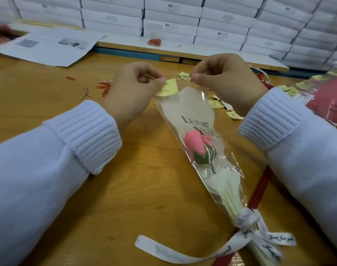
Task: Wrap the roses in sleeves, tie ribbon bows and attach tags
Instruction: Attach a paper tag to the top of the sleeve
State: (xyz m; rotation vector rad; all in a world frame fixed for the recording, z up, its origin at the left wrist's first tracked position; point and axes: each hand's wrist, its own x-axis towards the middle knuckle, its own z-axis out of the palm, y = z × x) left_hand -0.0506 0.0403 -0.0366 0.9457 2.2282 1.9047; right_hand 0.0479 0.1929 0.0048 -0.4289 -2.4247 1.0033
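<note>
A pink rose [197, 145] lies in a clear and cream sleeve [186, 110] printed with dark lettering, running from the table's middle toward the near right. A white printed ribbon bow [248, 229] is tied round its stem end. At the sleeve's open top sits a yellow tag [168, 90]. My left hand [133, 87] pinches the tag and a thin string at that rim. My right hand [225, 77] pinches the other end of the string just right of the sleeve's top.
Loose yellow tags [232, 114] lie scattered at the right. Red paper clips [104, 87] lie left of my left hand. A red ribbon [259, 187] runs under the sleeve. Pink sleeves [330, 100] sit at the right edge; printed sheets [48, 45] and stacked white boxes [171, 18] stand behind.
</note>
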